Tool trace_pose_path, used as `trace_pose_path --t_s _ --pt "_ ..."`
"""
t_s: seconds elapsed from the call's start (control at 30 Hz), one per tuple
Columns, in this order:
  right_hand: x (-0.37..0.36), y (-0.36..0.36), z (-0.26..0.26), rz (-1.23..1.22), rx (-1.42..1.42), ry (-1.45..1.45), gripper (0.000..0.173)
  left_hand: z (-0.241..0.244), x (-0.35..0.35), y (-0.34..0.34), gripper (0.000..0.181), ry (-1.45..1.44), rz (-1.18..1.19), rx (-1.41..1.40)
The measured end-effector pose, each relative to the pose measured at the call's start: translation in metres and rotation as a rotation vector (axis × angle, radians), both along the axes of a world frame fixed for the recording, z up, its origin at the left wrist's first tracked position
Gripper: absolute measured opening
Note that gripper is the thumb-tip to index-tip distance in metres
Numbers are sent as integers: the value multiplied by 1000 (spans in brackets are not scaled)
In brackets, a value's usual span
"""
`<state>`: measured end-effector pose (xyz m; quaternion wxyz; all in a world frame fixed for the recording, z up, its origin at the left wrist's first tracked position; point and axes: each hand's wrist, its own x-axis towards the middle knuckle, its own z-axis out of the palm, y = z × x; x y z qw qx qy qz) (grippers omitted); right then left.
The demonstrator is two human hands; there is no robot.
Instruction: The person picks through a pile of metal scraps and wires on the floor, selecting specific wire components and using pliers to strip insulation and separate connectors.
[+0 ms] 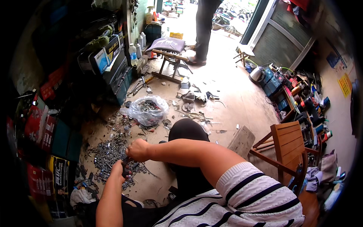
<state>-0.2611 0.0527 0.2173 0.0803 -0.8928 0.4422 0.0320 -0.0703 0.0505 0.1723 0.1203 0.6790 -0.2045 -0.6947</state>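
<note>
My left hand and my right hand are close together above a spread heap of small metal parts on the floor. Between them is a small dark object, too small to name. The left fingers curl around its lower part, and the right hand is closed at its upper end; the right fingertips are partly hidden. Beyond the hands, a clear plastic bag stands open with small metal pieces inside. My dark-clad knee is just right of the right hand.
A folding stool with a cushion stands ahead, beside another person's leg. Boxes line the left side. A wooden chair, a wooden block, a kettle and crowded shelves are at right. Wrenches lie on the floor.
</note>
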Motion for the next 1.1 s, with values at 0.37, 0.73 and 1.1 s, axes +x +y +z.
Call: trace_pose_path --t_s 0.37,0.73,1.1 --pt "-3 2 31 -132 125 -904 18 60 -3 34 29 -6 -257 -356" --pt "8 16 52 3 724 -814 32 104 31 73 28 463 -181 -217" --pt "-15 -38 4 -614 722 -774 21 99 29 68 20 534 334 -189"
